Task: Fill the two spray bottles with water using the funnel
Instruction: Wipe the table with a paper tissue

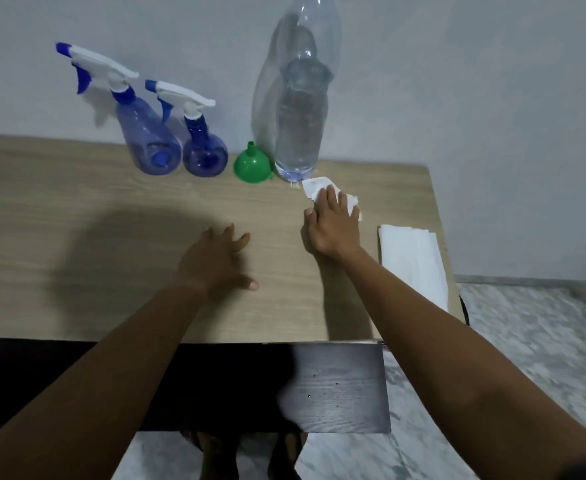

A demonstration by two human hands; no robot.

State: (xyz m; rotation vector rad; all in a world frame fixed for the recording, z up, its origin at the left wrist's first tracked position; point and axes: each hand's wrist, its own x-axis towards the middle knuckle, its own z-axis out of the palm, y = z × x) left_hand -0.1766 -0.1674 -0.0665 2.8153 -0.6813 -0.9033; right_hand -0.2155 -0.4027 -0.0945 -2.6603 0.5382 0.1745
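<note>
Two blue spray bottles stand at the back of the wooden table point(77, 209): a taller one point(146, 133) on the left and a shorter, rounder one point(203, 147) beside it, both with white and blue trigger heads on. A green funnel point(253, 164) rests mouth down to their right. Next to it stands a large clear water bottle point(300, 109) holding water. My right hand point(333, 226) presses flat on a crumpled white tissue point(314, 187) just in front of the water bottle. My left hand point(219, 261) hovers over the table's middle, fingers spread, holding nothing.
A folded stack of white tissues point(413, 258) lies near the table's right edge. A grey wall rises right behind the bottles. A dark lower shelf point(340, 386) juts out below the table's front edge, above a marbled floor.
</note>
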